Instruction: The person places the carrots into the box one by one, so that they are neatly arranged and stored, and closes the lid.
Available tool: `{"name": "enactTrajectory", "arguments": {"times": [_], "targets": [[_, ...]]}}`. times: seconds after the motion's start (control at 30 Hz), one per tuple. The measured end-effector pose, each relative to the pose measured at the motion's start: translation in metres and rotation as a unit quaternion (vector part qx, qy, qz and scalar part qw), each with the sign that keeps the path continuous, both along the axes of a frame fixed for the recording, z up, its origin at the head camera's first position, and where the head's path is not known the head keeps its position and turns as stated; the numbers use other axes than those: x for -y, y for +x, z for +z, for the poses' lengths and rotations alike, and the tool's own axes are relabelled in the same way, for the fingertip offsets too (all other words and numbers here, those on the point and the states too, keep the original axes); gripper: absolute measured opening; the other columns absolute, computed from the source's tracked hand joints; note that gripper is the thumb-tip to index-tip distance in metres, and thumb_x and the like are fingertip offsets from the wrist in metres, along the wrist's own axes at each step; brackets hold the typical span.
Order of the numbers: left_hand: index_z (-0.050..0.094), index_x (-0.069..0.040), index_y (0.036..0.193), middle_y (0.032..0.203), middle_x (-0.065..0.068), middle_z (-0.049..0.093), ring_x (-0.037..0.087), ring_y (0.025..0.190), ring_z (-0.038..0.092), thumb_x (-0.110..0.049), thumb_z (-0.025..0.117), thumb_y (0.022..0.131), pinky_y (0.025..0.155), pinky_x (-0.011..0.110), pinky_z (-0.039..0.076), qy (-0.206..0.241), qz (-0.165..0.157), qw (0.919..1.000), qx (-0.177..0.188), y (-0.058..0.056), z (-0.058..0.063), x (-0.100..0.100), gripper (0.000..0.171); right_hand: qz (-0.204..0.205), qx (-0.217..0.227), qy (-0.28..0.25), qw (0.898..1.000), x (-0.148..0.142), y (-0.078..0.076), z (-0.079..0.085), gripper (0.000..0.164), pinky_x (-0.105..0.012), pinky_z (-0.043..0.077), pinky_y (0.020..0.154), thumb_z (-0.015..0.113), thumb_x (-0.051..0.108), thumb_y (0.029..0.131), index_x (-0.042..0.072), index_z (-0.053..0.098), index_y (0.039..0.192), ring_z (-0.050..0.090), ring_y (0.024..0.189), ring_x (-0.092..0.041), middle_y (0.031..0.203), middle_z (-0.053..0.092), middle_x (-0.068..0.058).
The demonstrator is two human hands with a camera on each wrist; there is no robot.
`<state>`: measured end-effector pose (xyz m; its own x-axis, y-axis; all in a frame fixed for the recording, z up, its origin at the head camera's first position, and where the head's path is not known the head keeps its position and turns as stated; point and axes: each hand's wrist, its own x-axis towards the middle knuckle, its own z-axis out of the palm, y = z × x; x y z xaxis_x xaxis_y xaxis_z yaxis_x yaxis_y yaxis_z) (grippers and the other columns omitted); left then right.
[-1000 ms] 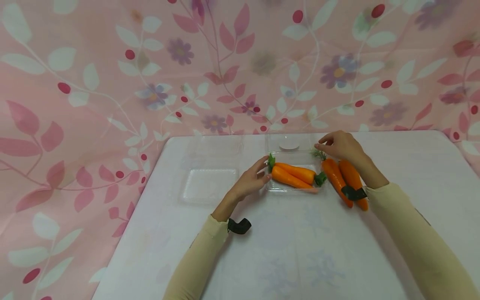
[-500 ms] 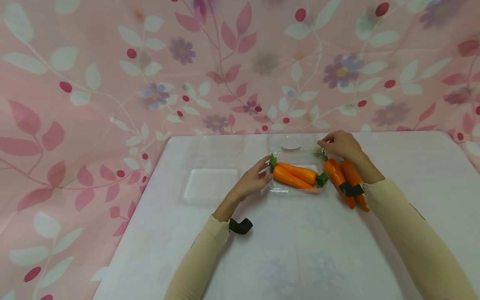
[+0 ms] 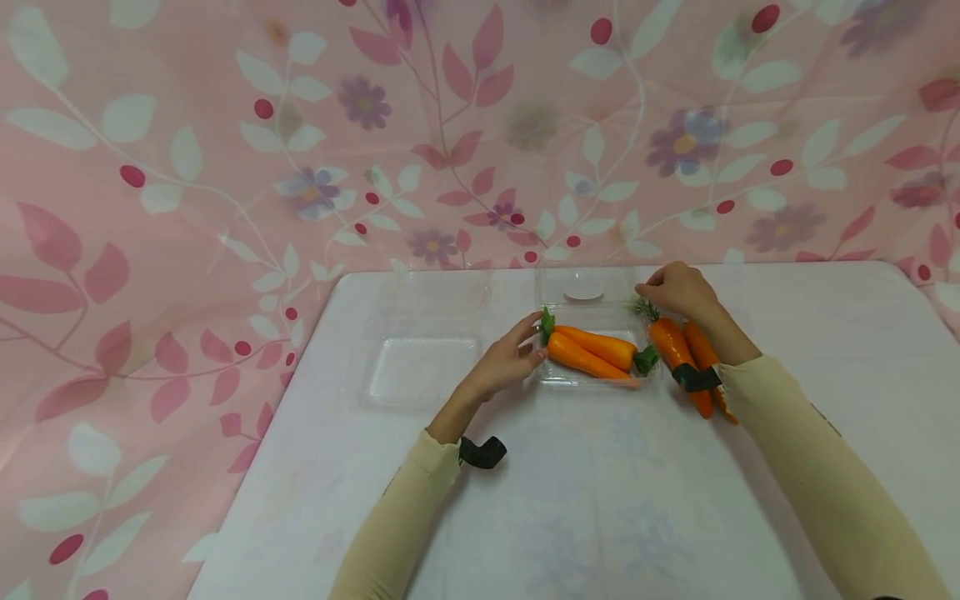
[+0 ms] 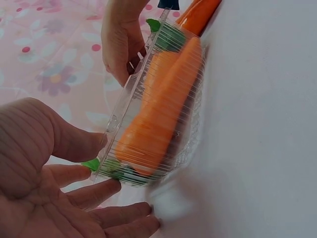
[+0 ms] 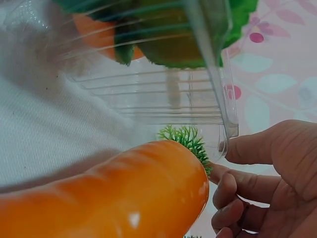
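Note:
A clear plastic clamshell box (image 3: pixel 592 382) stands on the table with its lid folded back and two orange carrots (image 3: pixel 581 354) inside, green tops at opposite ends. My left hand (image 3: pixel 504 364) touches the box's left end, its fingers spread and thumb tip at the rim (image 4: pixel 110 144). At the far right corner of the box, my right hand (image 3: pixel 681 292) pinches the plastic edge between thumb and forefinger, the other fingers curled (image 5: pixel 230 210). Beneath the right wrist lie two more carrots (image 3: pixel 670 342), partly hidden by the arm; the nearer one's feathery green top (image 5: pixel 185 141) is beside the fingertips.
Left of the hands lies a second clear plastic box (image 3: pixel 423 371), its lid (image 3: pixel 442 292) folded back toward the wall cloth. A pink flowered cloth (image 3: pixel 480 133) hangs behind the white-covered table (image 3: pixel 585 517). Dark straps sit at both wrists.
My right forearm has shifted slightly left, covering more of the loose carrots. The right fingertips stay at the box corner. My left hand has kept its place at the box's left end.

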<state>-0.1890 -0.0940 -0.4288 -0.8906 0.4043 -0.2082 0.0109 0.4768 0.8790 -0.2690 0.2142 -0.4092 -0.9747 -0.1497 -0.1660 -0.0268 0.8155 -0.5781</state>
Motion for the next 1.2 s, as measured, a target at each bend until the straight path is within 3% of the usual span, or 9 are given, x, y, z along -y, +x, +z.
{"name": "enactTrajectory", "arguments": {"times": [0.2,0.33,0.5,0.63,0.87,1.03,1.13,1.2], "targets": [[0.021,-0.021,0.158,0.154,0.016,0.037,0.039,0.134,0.044,-0.019,0.06,0.098,0.105,0.049,0.041,-0.004,0.006,1.0,0.007,-0.006,0.005,0.003,0.072,-0.017,0.001,-0.011,1.0,-0.001,0.001,0.0,0.047,-0.052,0.052,0.077,0.059,0.031,0.096,-0.012,0.065,0.116,0.059,0.094,-0.042,0.111,0.064,-0.029],[0.024,-0.016,0.157,0.151,0.017,0.041,0.039,0.13,0.049,-0.02,0.06,0.099,0.103,0.05,0.043,-0.025,0.042,0.9987,-0.009,-0.018,0.016,0.005,0.069,-0.027,0.003,-0.012,1.0,-0.001,0.002,0.001,0.048,-0.053,0.051,0.079,0.059,0.032,0.097,-0.011,0.064,0.117,0.059,0.096,-0.042,0.112,0.064,-0.028],[0.032,-0.01,0.154,0.145,0.019,0.047,0.037,0.129,0.049,-0.024,0.059,0.099,0.103,0.05,0.043,-0.066,0.09,0.9932,-0.033,-0.039,0.029,-0.001,0.063,-0.031,-0.002,-0.013,0.999,-0.003,0.003,0.001,0.048,-0.052,0.051,0.078,0.059,0.034,0.096,-0.01,0.065,0.116,0.059,0.095,-0.042,0.11,0.065,-0.028],[0.04,-0.004,0.149,0.14,0.02,0.053,0.033,0.124,0.053,-0.027,0.057,0.099,0.1,0.045,0.047,-0.088,0.129,0.9873,-0.029,-0.059,0.03,-0.013,0.058,-0.03,-0.007,-0.017,0.999,-0.003,0.003,-0.001,0.047,-0.053,0.05,0.078,0.059,0.034,0.096,-0.009,0.065,0.116,0.059,0.096,-0.042,0.111,0.064,-0.027],[0.055,-0.001,0.138,0.138,0.015,0.056,0.03,0.122,0.054,-0.026,0.053,0.101,0.101,0.042,0.047,-0.119,0.184,0.9755,-0.02,-0.088,0.018,-0.027,0.044,-0.032,-0.018,-0.009,0.999,0.001,0.004,-0.001,0.047,-0.048,0.051,0.073,0.059,0.035,0.096,-0.007,0.065,0.116,0.059,0.09,-0.039,0.111,0.064,-0.027],[0.062,-0.005,0.132,0.123,0.014,0.064,0.027,0.093,0.065,-0.023,0.054,0.1,0.079,0.034,0.056,-0.085,0.221,0.9709,-0.032,-0.097,0.015,-0.031,0.037,-0.033,-0.024,-0.008,0.999,0.001,0.004,0.0,0.048,-0.048,0.051,0.072,0.06,0.038,0.096,-0.005,0.066,0.116,0.06,0.091,-0.039,0.113,0.063,-0.027],[0.065,-0.006,0.128,0.113,0.014,0.067,0.028,0.08,0.066,-0.022,0.056,0.099,0.063,0.027,0.053,-0.062,0.238,0.9688,-0.033,-0.101,0.013,-0.033,0.034,-0.036,-0.025,-0.009,0.999,0.001,0.004,-0.001,0.047,-0.048,0.052,0.07,0.061,0.038,0.096,-0.004,0.067,0.115,0.06,0.09,-0.039,0.113,0.064,-0.027],[0.066,-0.005,0.126,0.109,0.013,0.067,0.029,0.08,0.067,-0.02,0.059,0.098,0.058,0.023,0.049,-0.049,0.249,0.9668,-0.025,-0.103,0.013,-0.034,0.033,-0.037,-0.025,-0.01,0.999,0.0,0.004,-0.001,0.046,-0.048,0.052,0.069,0.061,0.038,0.095,-0.004,0.068,0.115,0.06,0.089,-0.039,0.112,0.064,-0.026]]}}
